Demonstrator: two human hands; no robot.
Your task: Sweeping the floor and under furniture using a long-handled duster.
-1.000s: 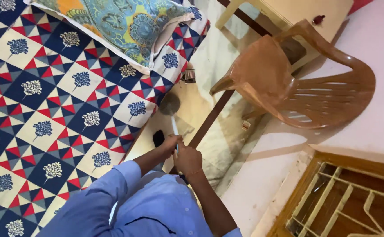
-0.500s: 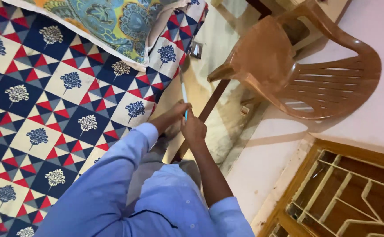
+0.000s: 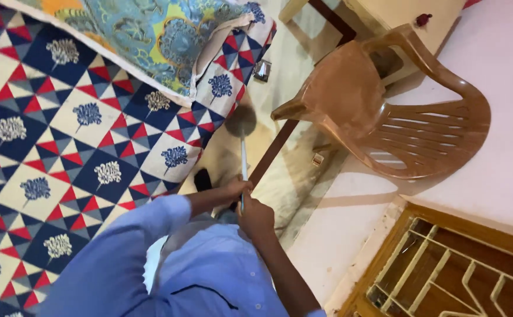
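Both of my hands grip one long thin pale-blue broom handle (image 3: 243, 158). My left hand (image 3: 233, 189) holds it slightly higher up, and my right hand (image 3: 255, 216) clasps it just below. The handle runs away from me to a blurred dark bristle head (image 3: 240, 121) on the pale floor, between the bed edge and the chair. My blue sleeves fill the bottom of the view.
A bed with a blue, red and cream patterned sheet (image 3: 63, 141) and a floral pillow (image 3: 151, 35) lies left. A brown plastic chair (image 3: 385, 105) stands right. A small metal object (image 3: 261, 69) and a small box (image 3: 317, 158) sit on the floor. A wooden grille (image 3: 456, 276) is bottom right.
The broom head has swept back toward me along the floor, and my hands have drawn back and down with the handle.
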